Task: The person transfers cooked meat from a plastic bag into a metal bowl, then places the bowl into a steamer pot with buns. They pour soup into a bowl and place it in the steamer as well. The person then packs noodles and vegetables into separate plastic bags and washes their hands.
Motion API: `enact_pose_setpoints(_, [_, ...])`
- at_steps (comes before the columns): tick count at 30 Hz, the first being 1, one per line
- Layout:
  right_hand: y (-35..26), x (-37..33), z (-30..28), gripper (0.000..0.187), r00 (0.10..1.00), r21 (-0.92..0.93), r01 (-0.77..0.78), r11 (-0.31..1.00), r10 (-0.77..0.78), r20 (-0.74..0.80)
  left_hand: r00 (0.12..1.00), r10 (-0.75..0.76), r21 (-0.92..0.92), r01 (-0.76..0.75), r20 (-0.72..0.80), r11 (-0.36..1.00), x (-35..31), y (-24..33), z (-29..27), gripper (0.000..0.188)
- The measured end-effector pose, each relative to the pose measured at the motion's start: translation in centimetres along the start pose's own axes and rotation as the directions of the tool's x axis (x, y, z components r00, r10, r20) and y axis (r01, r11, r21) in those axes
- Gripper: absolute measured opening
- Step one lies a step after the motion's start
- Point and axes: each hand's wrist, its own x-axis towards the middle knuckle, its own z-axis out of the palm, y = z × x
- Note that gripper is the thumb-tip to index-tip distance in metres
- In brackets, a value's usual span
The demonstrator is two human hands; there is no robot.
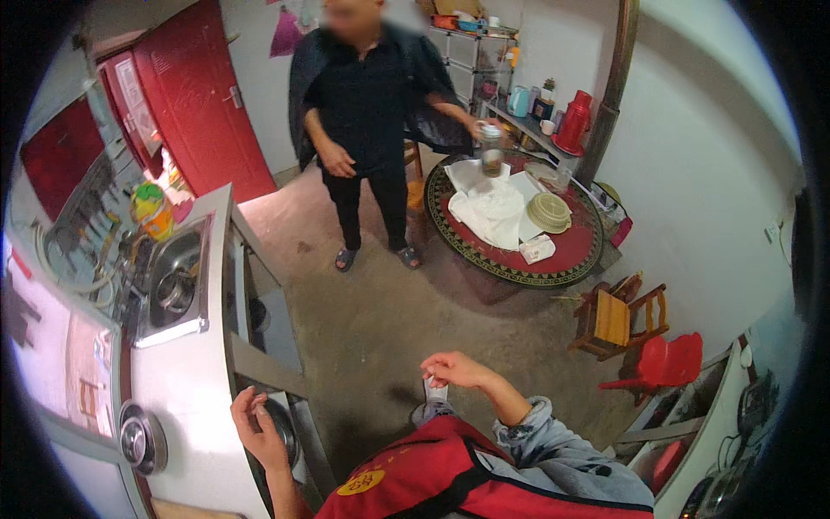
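Bare left hand (258, 426): fingers loosely curled, pointing forward. Bare right hand (456, 370): forearm angled inward, wrist bent, fingers half-curled leftward. Hands well apart.

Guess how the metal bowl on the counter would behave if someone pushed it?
The metal bowl would probably keep its shape, given its shiny, metallic surface. It might slide readily, since the white counter looks smooth.
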Motion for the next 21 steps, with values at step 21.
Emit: enact_pose_setpoints(21, [-7.6, 13.2, -29.3, 0.029, 0.9, 0.165, 0.042, 0.985, 0.034, -0.434, 0.806, 0.257, -0.175, -0.193, 0.532, 0.966, 23.2, -2.9, 39.9, 0.036])
